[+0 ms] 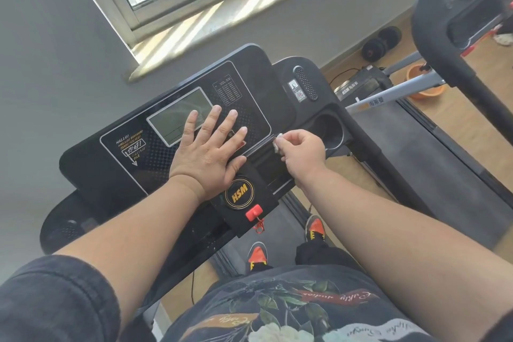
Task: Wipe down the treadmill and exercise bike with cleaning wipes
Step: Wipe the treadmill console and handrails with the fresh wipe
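Step in hand: the person stood on the treadmill (433,147) belt and worked at the console (172,125), cleaning the narrow ledge groove at its lower right edge.
Left hand (206,148): lay flat with fingers spread and straight, palm down on the console, fingertips over the corner of the display screen (177,116); it seemed to brace the panel.
Right hand (301,148): fingers curled, pinching a small white wipe (277,143) between thumb and fingertips, its tip pressed into the groove just left of the cup holder (331,130).
Where the wipe was: bunched into a small wad at the fingertips, only a little showing; whether it was damp could not be told.
How the wipe would handle: judged light, soft and limp, so it needs folding into a firm point and holding close to the working end to reach a slot.
How the console would handle: stiff, glossy and probably slick; the screen looked the delicate part, calling for light pressure.
Nearby: the red safety key (254,212) sat clipped below the round HSM badge (240,194); snagging it was a possible slip.
Still to do, by judgement: the rest of the console, rails and the exercise bike, which could not be identified with confidence in view.
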